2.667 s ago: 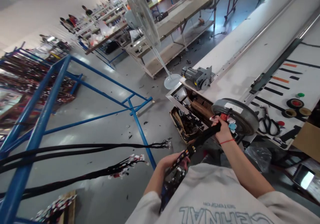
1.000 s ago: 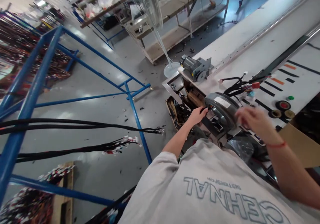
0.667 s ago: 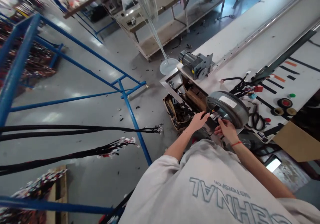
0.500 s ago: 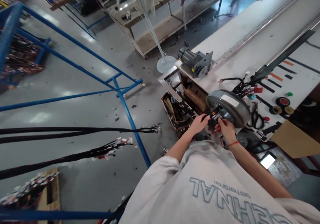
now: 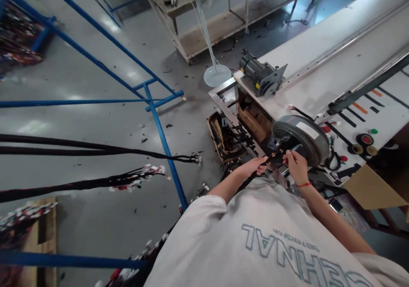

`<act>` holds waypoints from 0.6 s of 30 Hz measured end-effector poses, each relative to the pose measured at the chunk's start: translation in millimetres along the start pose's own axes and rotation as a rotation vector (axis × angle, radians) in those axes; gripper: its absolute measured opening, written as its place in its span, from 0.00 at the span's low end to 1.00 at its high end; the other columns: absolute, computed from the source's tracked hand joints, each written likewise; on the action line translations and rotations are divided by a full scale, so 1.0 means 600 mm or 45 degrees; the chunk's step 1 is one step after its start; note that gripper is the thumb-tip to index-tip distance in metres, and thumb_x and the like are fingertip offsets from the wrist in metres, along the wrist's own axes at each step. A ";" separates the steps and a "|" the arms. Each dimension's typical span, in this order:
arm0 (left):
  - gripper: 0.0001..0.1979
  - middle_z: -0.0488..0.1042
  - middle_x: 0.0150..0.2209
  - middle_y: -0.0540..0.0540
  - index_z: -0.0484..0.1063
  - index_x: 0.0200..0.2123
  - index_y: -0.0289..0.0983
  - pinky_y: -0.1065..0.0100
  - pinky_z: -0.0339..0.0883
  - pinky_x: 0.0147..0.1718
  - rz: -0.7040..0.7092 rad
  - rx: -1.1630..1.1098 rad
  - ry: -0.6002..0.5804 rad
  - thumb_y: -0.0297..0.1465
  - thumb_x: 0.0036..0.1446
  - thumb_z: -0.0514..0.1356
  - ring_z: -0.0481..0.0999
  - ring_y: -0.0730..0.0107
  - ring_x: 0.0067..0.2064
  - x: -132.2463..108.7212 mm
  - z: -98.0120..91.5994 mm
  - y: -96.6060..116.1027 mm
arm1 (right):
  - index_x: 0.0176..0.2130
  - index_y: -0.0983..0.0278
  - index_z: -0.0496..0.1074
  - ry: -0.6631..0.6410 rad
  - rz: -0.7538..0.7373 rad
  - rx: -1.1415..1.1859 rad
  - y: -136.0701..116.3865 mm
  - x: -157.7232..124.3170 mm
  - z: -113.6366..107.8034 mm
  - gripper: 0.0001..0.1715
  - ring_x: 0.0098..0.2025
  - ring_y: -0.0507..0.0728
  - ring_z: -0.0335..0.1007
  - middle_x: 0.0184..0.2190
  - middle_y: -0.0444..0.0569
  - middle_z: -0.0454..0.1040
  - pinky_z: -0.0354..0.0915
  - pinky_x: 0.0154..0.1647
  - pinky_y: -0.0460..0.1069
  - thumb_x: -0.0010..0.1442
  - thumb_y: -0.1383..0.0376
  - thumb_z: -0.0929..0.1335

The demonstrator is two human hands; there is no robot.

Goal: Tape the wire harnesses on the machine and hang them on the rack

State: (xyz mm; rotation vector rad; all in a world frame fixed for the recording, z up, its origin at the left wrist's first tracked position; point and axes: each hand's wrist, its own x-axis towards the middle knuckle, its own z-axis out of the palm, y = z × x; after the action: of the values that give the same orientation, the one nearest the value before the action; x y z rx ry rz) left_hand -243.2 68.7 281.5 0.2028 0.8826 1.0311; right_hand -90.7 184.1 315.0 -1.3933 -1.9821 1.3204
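Note:
My left hand is closed around a black taped wire harness, close to the front of my shirt. Small orange marks show on the stretch between my hands. My right hand, with a red string at the wrist, has its fingers pinched together at the harness's other side; what exactly lies in the fingertips is too small to make out. Just beyond both hands stands a grey ring-shaped drum with a white label, on the end of the white workbench. Part of the harness is hidden behind my left hand.
A motor sits at the bench corner. Tape rolls and black strips lie on the bench's right. Below are an open box and a cardboard flap. Blue rack bars and hanging harnesses stand at left.
The black cables with connectors that lay beyond the drum have mostly gone from there. The harness now runs back past my left hand, both hands are slightly farther apart, and the view has shifted.

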 end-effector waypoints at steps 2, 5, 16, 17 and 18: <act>0.22 0.48 0.18 0.61 0.63 0.32 0.36 0.78 0.39 0.16 0.016 0.031 0.000 0.50 0.60 0.57 0.43 0.82 0.17 0.001 -0.001 -0.002 | 0.25 0.61 0.68 -0.004 -0.125 -0.110 -0.023 0.010 0.000 0.32 0.22 0.54 0.67 0.19 0.47 0.71 0.63 0.27 0.48 0.62 0.39 0.60; 0.23 0.48 0.18 0.61 0.64 0.31 0.36 0.79 0.40 0.17 0.063 0.101 0.005 0.52 0.59 0.59 0.45 0.83 0.18 -0.002 -0.004 0.004 | 0.28 0.60 0.69 -0.129 -0.420 -0.288 -0.055 0.038 0.004 0.30 0.28 0.56 0.71 0.24 0.49 0.74 0.66 0.33 0.50 0.65 0.43 0.58; 0.25 0.51 0.18 0.59 0.67 0.33 0.34 0.77 0.42 0.17 0.137 0.175 -0.102 0.53 0.61 0.55 0.47 0.82 0.18 -0.014 0.004 0.020 | 0.25 0.64 0.75 -0.279 -0.796 -1.158 -0.043 0.100 -0.007 0.31 0.41 0.62 0.71 0.30 0.58 0.76 0.63 0.44 0.55 0.69 0.54 0.56; 0.25 0.51 0.18 0.59 0.68 0.33 0.34 0.77 0.43 0.17 0.160 0.200 -0.089 0.53 0.61 0.56 0.47 0.82 0.18 -0.018 0.004 0.021 | 0.24 0.64 0.74 -0.304 -0.757 -1.213 -0.048 0.106 -0.003 0.32 0.39 0.62 0.71 0.29 0.58 0.75 0.63 0.42 0.54 0.68 0.52 0.56; 0.26 0.51 0.18 0.59 0.69 0.34 0.33 0.76 0.44 0.18 0.165 0.239 -0.073 0.53 0.61 0.56 0.48 0.81 0.18 -0.021 0.004 0.024 | 0.23 0.64 0.74 -0.320 -0.718 -1.247 -0.054 0.109 0.001 0.33 0.38 0.62 0.70 0.28 0.58 0.75 0.62 0.41 0.54 0.68 0.52 0.56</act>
State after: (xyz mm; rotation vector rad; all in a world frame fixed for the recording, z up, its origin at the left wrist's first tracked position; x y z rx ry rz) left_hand -253.5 66.4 297.7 0.4504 0.9231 1.0571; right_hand -136.7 238.8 329.4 -0.8297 -3.0806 0.2400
